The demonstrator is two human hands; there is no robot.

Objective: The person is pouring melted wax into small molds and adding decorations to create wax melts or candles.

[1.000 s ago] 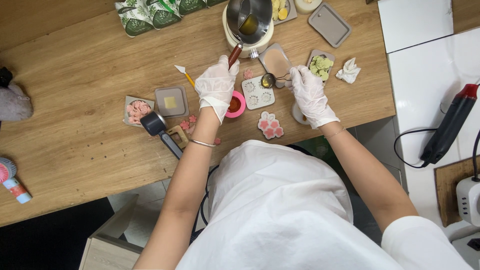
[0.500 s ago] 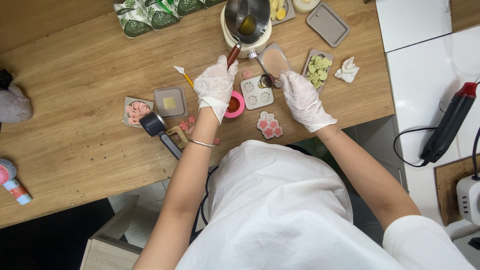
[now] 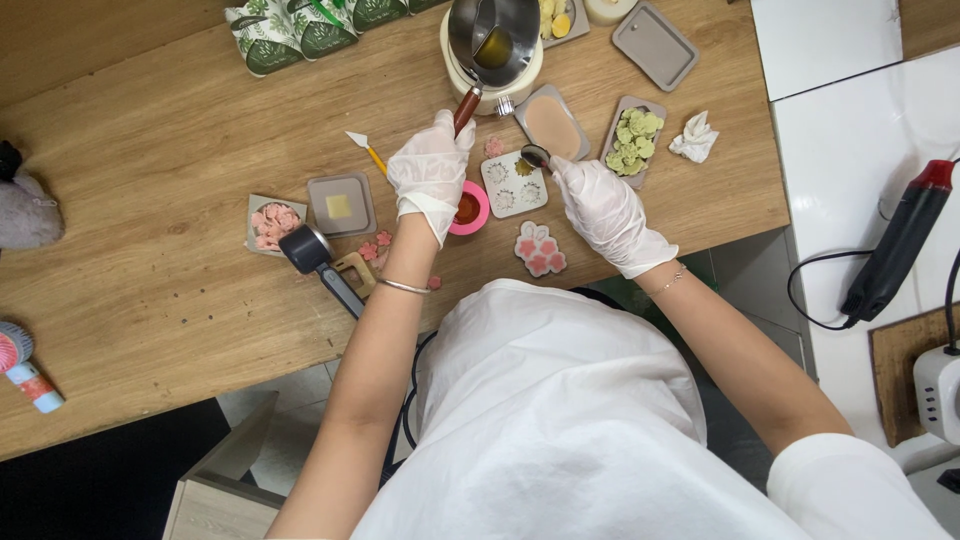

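Both hands wear white gloves. My left hand (image 3: 432,170) grips the red-brown handle (image 3: 465,108) of a steel pot (image 3: 492,35) holding yellowish liquid, set on a cream warmer. My right hand (image 3: 603,208) holds a small metal spoon (image 3: 535,157) over the upper right corner of a white flower mould (image 3: 514,184). A pink round cup (image 3: 470,209) with dark red contents sits just right of my left wrist. A pink flower-shaped mould (image 3: 540,249) lies at the table's near edge, between my arms.
On the wooden table (image 3: 160,160): a tray of green flower pieces (image 3: 633,139), a beige-filled tray (image 3: 552,125), an empty grey tray (image 3: 654,43), crumpled tissue (image 3: 694,137), a yellow-filled square mould (image 3: 340,205), pink flowers on a tray (image 3: 273,225), a black scoop (image 3: 318,260). A heat gun (image 3: 900,238) lies right.
My right hand has drawn back from the trays at the right and brought the spoon over the white flower mould. My left hand stays on the pot handle.
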